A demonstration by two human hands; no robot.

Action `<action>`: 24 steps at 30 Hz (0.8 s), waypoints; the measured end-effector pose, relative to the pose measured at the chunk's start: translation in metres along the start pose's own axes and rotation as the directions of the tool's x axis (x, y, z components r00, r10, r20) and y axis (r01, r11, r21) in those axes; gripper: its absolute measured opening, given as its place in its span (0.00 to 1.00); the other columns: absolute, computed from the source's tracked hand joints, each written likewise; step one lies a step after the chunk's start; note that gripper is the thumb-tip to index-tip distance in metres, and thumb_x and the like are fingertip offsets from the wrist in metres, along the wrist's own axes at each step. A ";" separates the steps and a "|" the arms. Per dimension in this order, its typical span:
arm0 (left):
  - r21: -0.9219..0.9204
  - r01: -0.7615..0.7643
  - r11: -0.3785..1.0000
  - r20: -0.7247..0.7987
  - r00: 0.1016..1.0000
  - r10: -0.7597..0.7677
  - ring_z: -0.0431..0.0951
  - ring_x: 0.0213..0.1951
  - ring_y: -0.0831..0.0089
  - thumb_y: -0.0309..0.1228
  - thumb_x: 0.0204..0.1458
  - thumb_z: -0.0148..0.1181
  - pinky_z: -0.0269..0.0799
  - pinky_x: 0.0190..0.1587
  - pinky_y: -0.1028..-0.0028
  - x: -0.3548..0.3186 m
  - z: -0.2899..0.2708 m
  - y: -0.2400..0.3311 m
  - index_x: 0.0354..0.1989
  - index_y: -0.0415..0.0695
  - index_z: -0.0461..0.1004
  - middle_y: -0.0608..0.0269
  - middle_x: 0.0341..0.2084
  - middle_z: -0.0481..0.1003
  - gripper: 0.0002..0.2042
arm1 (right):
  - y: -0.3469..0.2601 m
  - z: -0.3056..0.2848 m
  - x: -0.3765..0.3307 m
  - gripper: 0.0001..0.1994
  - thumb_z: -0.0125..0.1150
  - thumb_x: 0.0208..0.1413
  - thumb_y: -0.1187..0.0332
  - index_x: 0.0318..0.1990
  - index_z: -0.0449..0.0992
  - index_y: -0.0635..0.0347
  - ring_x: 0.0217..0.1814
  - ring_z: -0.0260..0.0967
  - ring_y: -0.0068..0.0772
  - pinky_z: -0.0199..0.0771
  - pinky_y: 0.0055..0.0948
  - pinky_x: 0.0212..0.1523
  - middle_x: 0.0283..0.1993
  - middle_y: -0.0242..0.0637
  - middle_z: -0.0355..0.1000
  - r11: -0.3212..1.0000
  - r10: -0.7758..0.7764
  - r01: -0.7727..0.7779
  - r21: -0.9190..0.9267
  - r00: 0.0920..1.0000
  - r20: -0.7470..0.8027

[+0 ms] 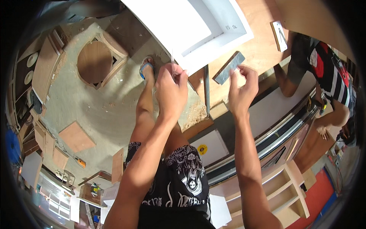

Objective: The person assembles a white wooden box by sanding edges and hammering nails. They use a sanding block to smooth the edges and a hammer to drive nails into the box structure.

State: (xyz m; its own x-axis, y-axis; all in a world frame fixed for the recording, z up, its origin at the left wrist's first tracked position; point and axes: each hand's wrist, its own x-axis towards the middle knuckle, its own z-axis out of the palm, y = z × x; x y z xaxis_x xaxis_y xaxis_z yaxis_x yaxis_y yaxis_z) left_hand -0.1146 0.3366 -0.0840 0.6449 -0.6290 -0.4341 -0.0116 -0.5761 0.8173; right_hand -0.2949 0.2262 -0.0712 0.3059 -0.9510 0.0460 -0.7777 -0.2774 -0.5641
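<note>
My left hand [173, 89] is closed at the near corner of a white open-topped box [213, 45]. A thin, pale strip [172, 57] sticks up from its pinched fingers; what kind of thing it is cannot be made out. My right hand [244, 89] is bent at the fingers, with thumb and fingertips on the near edge of a flat dark grey rectangular block [229, 68]. The block is tilted across the view, over the plywood tabletop [263, 23] right of the box.
A small white plate with a dark slanted mark [280, 36] lies at the tabletop's right side. Beyond it a person in a striped shirt [329, 68] crouches. A wooden frame with a round panel [95, 63] stands on the floor at left, near plywood offcuts [77, 136].
</note>
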 end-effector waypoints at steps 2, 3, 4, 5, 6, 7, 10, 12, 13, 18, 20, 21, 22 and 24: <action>0.189 -0.272 0.944 0.087 0.962 0.260 0.80 0.43 0.51 0.18 0.55 0.65 0.76 0.44 0.57 -0.006 -0.006 0.003 0.44 0.35 0.75 0.49 0.40 0.75 0.09 | -0.036 -0.016 -0.012 0.24 0.78 0.53 0.73 0.58 0.78 0.61 0.59 0.74 0.48 0.72 0.45 0.65 0.56 0.47 0.75 0.973 -0.232 0.232 0.015 0.968 0.090; 0.238 -0.364 0.900 0.211 0.924 0.318 0.79 0.45 0.50 0.18 0.54 0.64 0.77 0.45 0.56 -0.014 -0.016 0.014 0.44 0.35 0.75 0.49 0.41 0.74 0.10 | -0.059 -0.031 -0.012 0.30 0.79 0.50 0.73 0.63 0.76 0.57 0.63 0.72 0.50 0.66 0.50 0.71 0.61 0.47 0.73 0.948 -0.309 0.318 -0.017 0.932 0.188; 0.274 -0.451 0.850 0.331 0.874 0.357 0.78 0.46 0.49 0.17 0.53 0.63 0.77 0.45 0.56 -0.022 -0.025 0.026 0.45 0.34 0.75 0.48 0.42 0.73 0.11 | -0.083 -0.049 -0.002 0.32 0.77 0.50 0.73 0.65 0.75 0.53 0.67 0.70 0.51 0.61 0.54 0.75 0.63 0.47 0.72 0.917 -0.350 0.392 -0.069 0.877 0.329; 0.258 -0.505 0.823 0.394 0.833 0.388 0.76 0.47 0.49 0.17 0.52 0.62 0.78 0.47 0.57 -0.031 -0.030 0.033 0.45 0.34 0.75 0.48 0.42 0.72 0.11 | -0.106 -0.068 0.007 0.35 0.76 0.49 0.73 0.68 0.74 0.50 0.71 0.68 0.51 0.55 0.59 0.80 0.66 0.47 0.70 0.874 -0.382 0.474 -0.101 0.802 0.459; 0.237 -0.557 0.796 0.456 0.787 0.415 0.75 0.48 0.50 0.16 0.51 0.61 0.79 0.49 0.58 -0.041 -0.034 0.040 0.45 0.34 0.75 0.49 0.42 0.71 0.12 | -0.120 -0.082 0.015 0.35 0.72 0.50 0.73 0.70 0.74 0.46 0.74 0.66 0.50 0.50 0.63 0.82 0.68 0.48 0.69 0.824 -0.356 0.546 -0.150 0.706 0.613; 0.213 -0.546 0.810 0.539 0.758 0.369 0.76 0.48 0.52 0.17 0.52 0.60 0.79 0.52 0.62 -0.046 -0.038 0.050 0.45 0.33 0.75 0.48 0.42 0.70 0.11 | -0.113 -0.086 0.018 0.32 0.66 0.54 0.72 0.69 0.74 0.49 0.73 0.68 0.47 0.50 0.63 0.82 0.66 0.45 0.72 0.766 -0.335 0.617 -0.182 0.624 0.706; 0.177 -0.684 0.707 0.705 0.590 0.394 0.76 0.49 0.54 0.20 0.52 0.62 0.78 0.56 0.69 -0.040 -0.043 0.078 0.48 0.31 0.76 0.48 0.43 0.71 0.14 | -0.102 -0.100 0.035 0.18 0.62 0.55 0.74 0.54 0.79 0.61 0.58 0.75 0.46 0.78 0.45 0.62 0.47 0.41 0.77 0.850 -0.175 0.520 -0.088 0.436 0.883; 0.063 -0.593 0.802 0.624 0.651 0.432 0.77 0.55 0.52 0.22 0.52 0.66 0.72 0.61 0.56 -0.027 -0.042 0.083 0.53 0.34 0.77 0.50 0.51 0.74 0.18 | -0.097 -0.112 0.059 0.13 0.61 0.54 0.75 0.48 0.79 0.62 0.50 0.75 0.49 0.80 0.44 0.51 0.42 0.44 0.74 0.852 -0.187 0.514 -0.093 0.466 0.865; 0.012 -0.549 0.835 0.589 0.679 0.438 0.76 0.57 0.52 0.23 0.53 0.65 0.70 0.63 0.54 -0.010 -0.051 0.092 0.54 0.34 0.77 0.50 0.53 0.74 0.18 | -0.087 -0.119 0.074 0.15 0.62 0.52 0.76 0.49 0.79 0.61 0.48 0.75 0.52 0.78 0.47 0.51 0.40 0.45 0.73 0.840 -0.193 0.529 -0.121 0.500 0.844; 0.275 -0.608 0.745 0.418 0.773 0.477 0.76 0.63 0.55 0.29 0.63 0.62 0.57 0.75 0.39 0.041 -0.031 0.044 0.59 0.38 0.81 0.56 0.58 0.77 0.18 | -0.029 -0.141 0.130 0.16 0.65 0.68 0.59 0.50 0.77 0.65 0.33 0.68 0.40 0.70 0.36 0.44 0.31 0.43 0.69 0.981 0.000 0.132 -0.139 0.724 0.689; 0.403 -0.634 0.660 0.470 0.762 0.445 0.76 0.63 0.56 0.32 0.65 0.62 0.54 0.77 0.36 0.044 -0.014 0.028 0.60 0.39 0.81 0.58 0.58 0.78 0.17 | -0.015 -0.146 0.143 0.24 0.54 0.76 0.49 0.59 0.78 0.65 0.33 0.64 0.27 0.67 0.30 0.41 0.31 0.34 0.66 0.979 0.205 -0.131 -0.159 0.708 0.676; 0.387 -0.624 0.679 0.471 0.766 0.437 0.77 0.61 0.60 0.34 0.63 0.66 0.55 0.76 0.34 0.044 -0.012 0.027 0.57 0.41 0.83 0.59 0.51 0.79 0.17 | -0.014 -0.145 0.146 0.25 0.51 0.78 0.49 0.61 0.78 0.65 0.34 0.63 0.26 0.67 0.30 0.41 0.32 0.33 0.66 0.985 0.171 -0.148 -0.092 0.713 0.680; 0.351 -0.607 0.713 0.448 0.778 0.441 0.77 0.60 0.59 0.33 0.62 0.68 0.56 0.76 0.34 0.044 -0.011 0.025 0.55 0.42 0.84 0.59 0.49 0.78 0.16 | -0.015 -0.143 0.150 0.27 0.48 0.79 0.48 0.63 0.77 0.64 0.34 0.63 0.25 0.67 0.29 0.40 0.33 0.32 0.67 0.986 0.138 -0.166 -0.025 0.718 0.683; 0.278 -0.567 0.776 0.401 0.802 0.442 0.77 0.59 0.59 0.31 0.59 0.71 0.57 0.76 0.35 0.043 -0.012 0.021 0.51 0.42 0.86 0.59 0.45 0.76 0.13 | -0.021 -0.134 0.154 0.27 0.44 0.81 0.51 0.68 0.75 0.64 0.39 0.71 0.27 0.72 0.32 0.43 0.37 0.34 0.74 0.982 0.071 -0.180 0.062 0.647 0.759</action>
State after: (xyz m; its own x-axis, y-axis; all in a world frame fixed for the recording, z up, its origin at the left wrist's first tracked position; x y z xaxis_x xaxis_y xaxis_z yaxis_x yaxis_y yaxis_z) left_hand -0.0779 0.3044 -0.0809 0.2056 -0.9688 -0.1386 -0.5869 -0.2354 0.7747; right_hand -0.3049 0.0672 0.0589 0.5592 -0.5317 -0.6361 -0.7848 -0.0925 -0.6128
